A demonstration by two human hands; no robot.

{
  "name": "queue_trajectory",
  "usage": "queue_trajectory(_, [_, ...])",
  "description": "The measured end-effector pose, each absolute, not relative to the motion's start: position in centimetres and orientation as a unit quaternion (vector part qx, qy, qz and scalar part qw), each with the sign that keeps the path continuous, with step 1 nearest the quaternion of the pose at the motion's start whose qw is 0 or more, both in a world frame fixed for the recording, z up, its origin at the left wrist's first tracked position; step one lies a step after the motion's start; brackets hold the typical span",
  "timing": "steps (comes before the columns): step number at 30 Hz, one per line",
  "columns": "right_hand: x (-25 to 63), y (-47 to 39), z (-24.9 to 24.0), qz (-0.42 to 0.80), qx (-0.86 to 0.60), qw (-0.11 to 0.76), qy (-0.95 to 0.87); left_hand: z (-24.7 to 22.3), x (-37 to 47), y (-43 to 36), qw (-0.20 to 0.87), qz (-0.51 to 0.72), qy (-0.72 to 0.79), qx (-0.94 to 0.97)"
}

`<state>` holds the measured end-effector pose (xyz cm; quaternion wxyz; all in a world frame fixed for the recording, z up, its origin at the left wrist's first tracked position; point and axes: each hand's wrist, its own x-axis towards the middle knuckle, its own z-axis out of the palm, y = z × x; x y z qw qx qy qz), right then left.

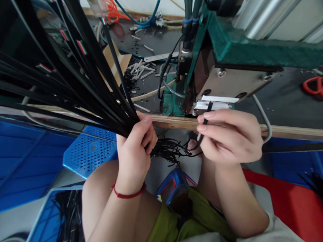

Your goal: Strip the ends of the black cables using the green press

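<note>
A thick bundle of black cables (101,97) is gripped in my left hand (137,143), fanning out to the upper left. Some of their ends show red, white and green wires. Below the fist, the bundle's thin black tails (169,149) spread to the right. My right hand (227,134) pinches one black cable (206,120) between thumb and fingers. The cable's upper end meets a narrow slot with white strips (214,105) on the metal block (227,82) of a green machine (252,52); how deep it goes in, I cannot tell.
A wooden table edge (174,121) runs below the machine. Short grey tube pieces (141,70) lie scattered by a cardboard piece (122,65). Red-handled scissors (313,86) are at the far right. Beneath are a blue perforated stool (88,151) and a blue bin (41,215) holding black cables.
</note>
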<state>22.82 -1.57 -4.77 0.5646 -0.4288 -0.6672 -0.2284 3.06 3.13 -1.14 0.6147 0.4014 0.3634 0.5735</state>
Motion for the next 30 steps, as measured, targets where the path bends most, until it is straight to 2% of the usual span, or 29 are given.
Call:
queue_trajectory(3, [22.8, -1.6, -5.0, -0.238, -0.423, 0.55, -0.68, -1.2, 3.1, 3.2, 0.611, 0.576, 0.366, 0.402])
queue_trajectory(12, [22.6, -0.5, -5.2, -0.262, -0.352, 0.623, -0.648, -1.3, 3.0, 3.2, 0.611, 0.575, 0.363, 0.405])
queue_trajectory(22, [21.7, -0.4, -4.5, -0.196, -0.366, 0.677, -0.607, -1.1, 3.3, 3.1, 0.604, 0.573, 0.364, 0.418])
queue_trajectory(30, [21.4, -0.3, -4.3, -0.175, -0.374, 0.687, -0.598, -1.1, 3.3, 3.0, 0.604, 0.575, 0.365, 0.414])
